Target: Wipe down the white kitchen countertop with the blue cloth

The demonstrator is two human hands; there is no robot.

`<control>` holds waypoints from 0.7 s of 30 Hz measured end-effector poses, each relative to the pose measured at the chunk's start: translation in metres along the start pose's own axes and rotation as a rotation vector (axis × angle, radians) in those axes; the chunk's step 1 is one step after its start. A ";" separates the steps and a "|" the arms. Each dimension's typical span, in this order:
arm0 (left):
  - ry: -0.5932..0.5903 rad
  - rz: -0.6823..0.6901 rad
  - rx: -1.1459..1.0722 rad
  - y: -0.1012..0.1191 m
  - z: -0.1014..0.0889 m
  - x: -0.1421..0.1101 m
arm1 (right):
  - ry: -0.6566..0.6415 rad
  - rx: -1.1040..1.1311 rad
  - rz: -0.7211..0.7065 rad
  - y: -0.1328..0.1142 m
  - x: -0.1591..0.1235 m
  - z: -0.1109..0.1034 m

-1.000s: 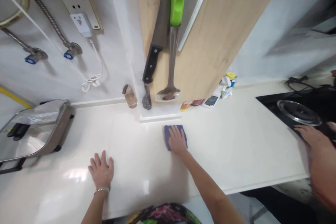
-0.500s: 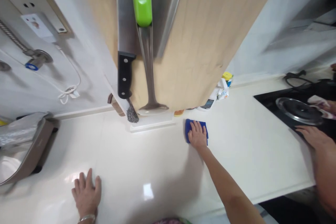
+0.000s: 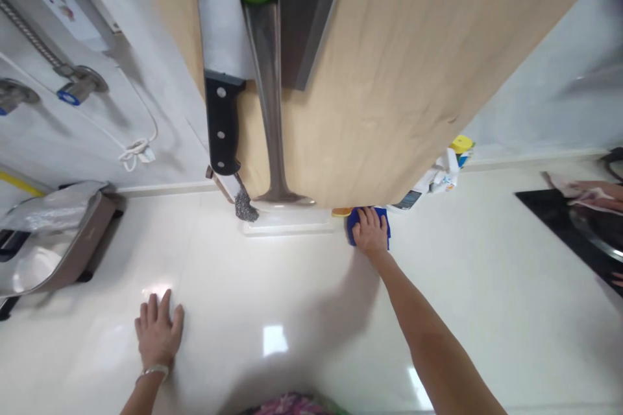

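Observation:
My right hand (image 3: 371,231) presses down on a folded blue cloth (image 3: 388,236), which lies on the white countertop (image 3: 219,311) toward the wall. Its fingers curve over the cloth and cover most of it. Just left of the cloth, an orange item (image 3: 341,212) shows partly from under the wooden board. My left hand (image 3: 158,331) rests palm down on the countertop at the left, with its fingers spread and nothing held. A bracelet is around that wrist.
A wooden board (image 3: 389,78) with hanging knives (image 3: 221,123) and a metal ladle (image 3: 274,110) juts over the counter. A brown appliance (image 3: 80,246) sits at left. White bottles (image 3: 440,175) stand behind the board. Another person's hand (image 3: 596,191) with a cloth is over the black cooktop (image 3: 549,207).
My right hand and the blue cloth have slid toward the wall, closer to the board. My left hand stays flat on the counter. The view has shifted, and the co-worker is farther right.

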State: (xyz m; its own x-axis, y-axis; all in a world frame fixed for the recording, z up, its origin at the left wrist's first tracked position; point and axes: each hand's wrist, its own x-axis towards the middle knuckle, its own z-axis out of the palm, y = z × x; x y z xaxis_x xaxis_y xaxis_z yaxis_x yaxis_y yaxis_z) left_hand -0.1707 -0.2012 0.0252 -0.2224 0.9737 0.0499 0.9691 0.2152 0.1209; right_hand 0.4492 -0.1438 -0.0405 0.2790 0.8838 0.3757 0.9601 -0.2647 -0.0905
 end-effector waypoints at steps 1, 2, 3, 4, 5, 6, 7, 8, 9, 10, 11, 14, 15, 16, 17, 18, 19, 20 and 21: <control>-0.003 0.000 -0.002 0.001 -0.001 -0.001 | 0.004 0.003 -0.007 0.001 -0.002 0.000; -0.008 -0.001 -0.005 0.001 -0.001 -0.002 | 0.006 0.004 -0.010 0.003 -0.005 0.000; -0.010 -0.003 -0.009 0.002 -0.002 -0.002 | 0.005 0.005 -0.011 0.004 -0.009 0.000; -0.011 -0.006 -0.014 0.003 -0.002 -0.003 | 0.003 0.005 -0.008 0.006 -0.014 -0.001; -0.007 -0.008 -0.020 0.003 -0.002 -0.004 | -0.001 0.003 -0.003 0.007 -0.021 -0.003; 0.000 -0.010 -0.027 0.003 -0.002 -0.005 | -0.007 -0.001 0.002 0.008 -0.028 -0.006; 0.007 -0.011 -0.034 0.003 -0.001 -0.006 | -0.014 -0.007 0.006 0.007 -0.037 -0.009; 0.014 -0.008 -0.041 0.003 -0.001 -0.006 | -0.019 -0.015 0.009 0.005 -0.046 -0.013; 0.023 -0.003 -0.049 0.003 0.000 -0.007 | -0.022 -0.026 0.015 0.002 -0.056 -0.018; 0.033 0.002 -0.059 0.003 0.000 -0.008 | -0.022 -0.038 0.026 -0.003 -0.067 -0.023; 0.043 0.008 -0.070 0.003 0.001 -0.009 | -0.019 -0.046 0.041 -0.010 -0.077 -0.027; 0.064 0.026 -0.106 0.002 0.003 -0.011 | -0.010 -0.047 0.087 -0.042 -0.109 -0.042; 0.063 0.032 -0.114 0.002 0.004 -0.011 | -0.011 -0.039 0.094 -0.056 -0.119 -0.046; 0.063 0.040 -0.120 0.001 0.005 -0.012 | -0.014 -0.029 0.096 -0.070 -0.129 -0.051; 0.070 0.049 -0.124 0.000 0.006 -0.012 | -0.021 -0.020 0.092 -0.085 -0.138 -0.055; 0.080 0.060 -0.129 -0.001 0.008 -0.013 | -0.032 -0.011 0.082 -0.100 -0.148 -0.060; 0.095 0.071 -0.136 -0.002 0.009 -0.013 | -0.047 -0.002 0.069 -0.115 -0.158 -0.065; 0.112 0.080 -0.143 -0.003 0.011 -0.013 | -0.063 0.006 0.057 -0.131 -0.168 -0.070; 0.126 0.087 -0.151 -0.004 0.012 -0.013 | -0.080 0.017 0.046 -0.147 -0.179 -0.075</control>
State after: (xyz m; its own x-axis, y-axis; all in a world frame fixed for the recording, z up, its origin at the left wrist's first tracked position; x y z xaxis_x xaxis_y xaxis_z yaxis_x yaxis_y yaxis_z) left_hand -0.1703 -0.2143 0.0117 -0.1589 0.9691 0.1887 0.9602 0.1072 0.2578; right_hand 0.2572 -0.2920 -0.0248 0.3229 0.8989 0.2961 0.9462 -0.2998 -0.1216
